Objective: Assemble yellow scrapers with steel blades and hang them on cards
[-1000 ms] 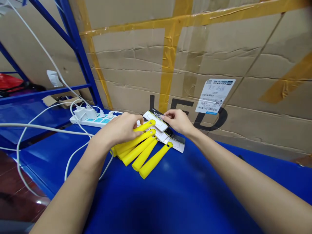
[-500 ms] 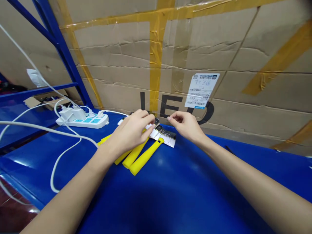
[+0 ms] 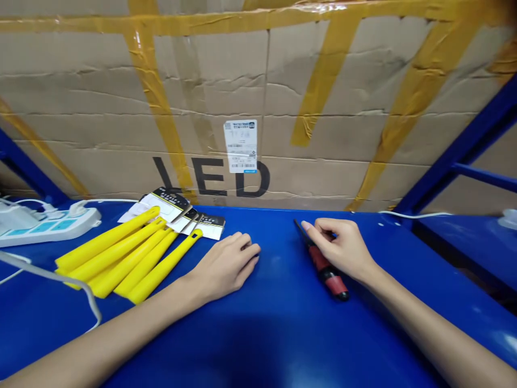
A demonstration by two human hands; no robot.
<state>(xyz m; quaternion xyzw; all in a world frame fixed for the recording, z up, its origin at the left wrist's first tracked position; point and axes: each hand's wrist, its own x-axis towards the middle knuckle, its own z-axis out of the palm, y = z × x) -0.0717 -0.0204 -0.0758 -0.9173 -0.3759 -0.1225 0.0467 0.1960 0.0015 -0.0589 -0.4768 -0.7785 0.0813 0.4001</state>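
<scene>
My left hand [image 3: 226, 265] rests palm down on the blue surface with its fingers loosely bent and apart from the thumb, holding nothing. To its left lie several long yellow handles [image 3: 161, 268] with holes at their ends. Black and white printed cards [image 3: 172, 203] overlap beside those ends. At the right, my right hand [image 3: 339, 245] has its fingers curled and its thumb against the thin black shaft of a screwdriver [image 3: 325, 267] with a red and black handle. The handle slants down toward me, past the palm. Part of the grip is hidden behind the thumb and fingers.
A big taped cardboard box [image 3: 343, 172] marked LED stands along the back. A white power strip [image 3: 60, 226] with plugs sits at the far left, and a white cable [image 3: 91, 296] loops in front of it. Blue frame posts [image 3: 464, 134] rise at both sides.
The view has turned to the right. My left hand has come away from the cards and yellow handles onto the bare surface. My right hand has moved right and closed at the screwdriver.
</scene>
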